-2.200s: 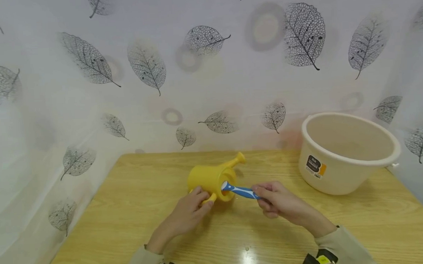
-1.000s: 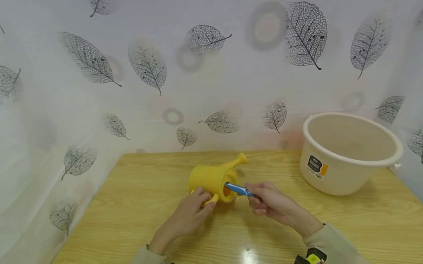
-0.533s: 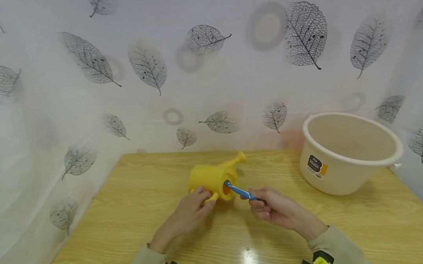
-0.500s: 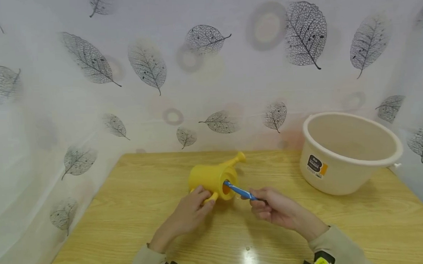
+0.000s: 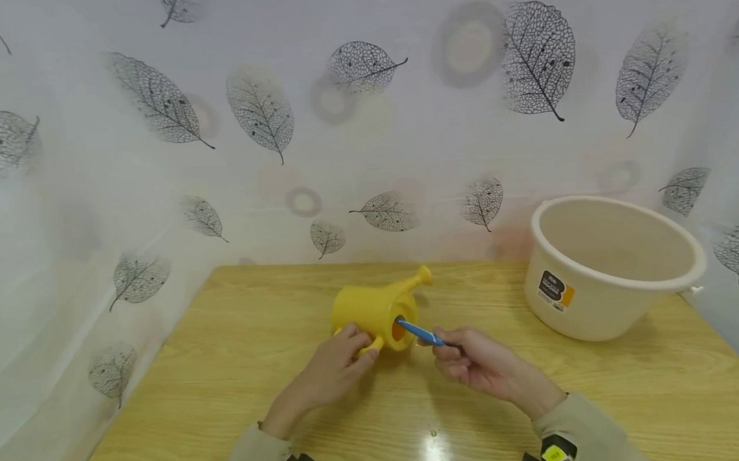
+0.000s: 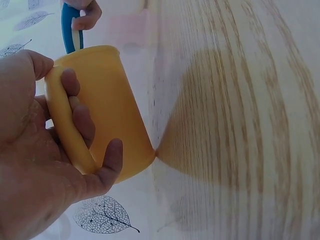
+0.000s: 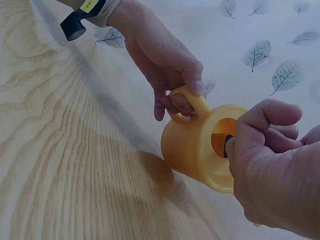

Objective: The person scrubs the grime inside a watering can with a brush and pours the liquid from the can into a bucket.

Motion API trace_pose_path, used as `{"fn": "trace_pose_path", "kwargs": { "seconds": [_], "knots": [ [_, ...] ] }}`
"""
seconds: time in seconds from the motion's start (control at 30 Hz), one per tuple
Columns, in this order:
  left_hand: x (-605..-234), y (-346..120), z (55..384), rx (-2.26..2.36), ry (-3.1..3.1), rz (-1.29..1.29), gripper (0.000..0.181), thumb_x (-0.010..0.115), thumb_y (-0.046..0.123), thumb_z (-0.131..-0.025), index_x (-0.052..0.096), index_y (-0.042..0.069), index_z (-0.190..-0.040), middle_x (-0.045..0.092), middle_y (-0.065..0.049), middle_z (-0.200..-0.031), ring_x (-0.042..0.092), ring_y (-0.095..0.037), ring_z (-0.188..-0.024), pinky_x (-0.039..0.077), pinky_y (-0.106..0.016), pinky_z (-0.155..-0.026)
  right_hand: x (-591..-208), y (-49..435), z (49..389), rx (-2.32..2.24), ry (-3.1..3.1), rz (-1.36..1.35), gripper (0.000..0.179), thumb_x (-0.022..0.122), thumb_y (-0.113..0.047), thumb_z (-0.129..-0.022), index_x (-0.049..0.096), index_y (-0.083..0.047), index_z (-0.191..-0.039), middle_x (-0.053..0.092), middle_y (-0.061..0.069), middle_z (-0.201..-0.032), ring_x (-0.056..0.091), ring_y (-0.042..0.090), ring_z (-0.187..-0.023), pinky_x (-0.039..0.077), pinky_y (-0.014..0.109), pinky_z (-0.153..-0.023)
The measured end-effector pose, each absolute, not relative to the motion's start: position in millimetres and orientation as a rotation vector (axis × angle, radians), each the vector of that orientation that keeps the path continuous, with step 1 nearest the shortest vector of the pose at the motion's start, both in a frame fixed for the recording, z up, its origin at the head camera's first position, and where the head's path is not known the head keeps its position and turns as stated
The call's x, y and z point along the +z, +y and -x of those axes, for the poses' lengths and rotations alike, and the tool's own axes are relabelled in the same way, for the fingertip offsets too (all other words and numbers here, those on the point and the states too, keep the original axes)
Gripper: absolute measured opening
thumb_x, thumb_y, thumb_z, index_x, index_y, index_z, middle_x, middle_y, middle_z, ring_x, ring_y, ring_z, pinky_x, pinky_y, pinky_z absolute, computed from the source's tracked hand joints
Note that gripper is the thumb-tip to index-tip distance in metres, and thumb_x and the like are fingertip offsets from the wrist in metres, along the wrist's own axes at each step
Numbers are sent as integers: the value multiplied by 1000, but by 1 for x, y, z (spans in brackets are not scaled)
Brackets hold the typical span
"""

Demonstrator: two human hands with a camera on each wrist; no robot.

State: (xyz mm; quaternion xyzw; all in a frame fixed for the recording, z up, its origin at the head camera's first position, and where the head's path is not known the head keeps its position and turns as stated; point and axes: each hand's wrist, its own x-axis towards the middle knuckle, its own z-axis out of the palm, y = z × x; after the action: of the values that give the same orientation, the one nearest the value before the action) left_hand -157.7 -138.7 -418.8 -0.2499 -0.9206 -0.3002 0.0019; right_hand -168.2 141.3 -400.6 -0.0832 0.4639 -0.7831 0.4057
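Observation:
A yellow watering can (image 5: 363,308) lies on its side on the table, its spout pointing right and back and its round opening facing right. My left hand (image 5: 335,369) grips its handle, the fingers curled through the loop in the left wrist view. My right hand (image 5: 480,363) holds a blue-and-white brush (image 5: 420,331) by the handle, with the brush's far end inside the opening and its head hidden there. In the right wrist view, the right hand (image 7: 275,160) is close to the can's rim (image 7: 207,150), covering most of the brush.
A large cream bucket (image 5: 586,310) with a dark label stands at the back right of the wooden table (image 5: 243,318). Behind the table hangs a pale curtain (image 5: 290,124) printed with leaves, also along the left side.
From beside the opening, the brush has gone into the can as my right hand moved left; over the last second it shifts slightly in and out. My left hand keeps its grip.

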Motion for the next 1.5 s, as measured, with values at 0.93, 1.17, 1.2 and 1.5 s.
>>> {"fn": "trace_pose_path", "kwargs": {
  "seconds": [0.93,1.17,1.2,1.5],
  "knots": [
    [-419,-136,156,-905,-2895,781,16,55,28,-104,64,20,-93,48,8,-91,42,-8,-77,38,-23,-68,-392,121,162,-1608,2373,485,35,70,-19,-98,64,1,-126,70,6,-88,65,18,-70,56,27,-58],
    [-419,-137,157,-938,-2895,767,17,54,30,-105,64,21,-94,47,8,-90,42,-8,-78,37,-24,-69,-399,116,158,-1080,2978,1095,22,75,-1,-89,71,-2,-110,74,5,-90,62,6,-72,51,19,-60],
    [-419,-137,157,-942,-2895,768,17,54,30,-105,64,21,-95,47,8,-90,42,-8,-78,37,-24,-69,-400,116,158,-1009,3044,1184,19,75,0,-88,71,-2,-107,73,5,-88,60,5,-72,50,18,-60],
    [-420,-139,157,-974,-2886,788,16,54,29,-105,64,21,-96,47,8,-92,42,-8,-79,38,-24,-70,-407,118,157,-757,3327,1483,16,79,-7,-85,67,-6,-95,58,-6,-67,42,-2,-56,37,12,-50]
  ]
}}
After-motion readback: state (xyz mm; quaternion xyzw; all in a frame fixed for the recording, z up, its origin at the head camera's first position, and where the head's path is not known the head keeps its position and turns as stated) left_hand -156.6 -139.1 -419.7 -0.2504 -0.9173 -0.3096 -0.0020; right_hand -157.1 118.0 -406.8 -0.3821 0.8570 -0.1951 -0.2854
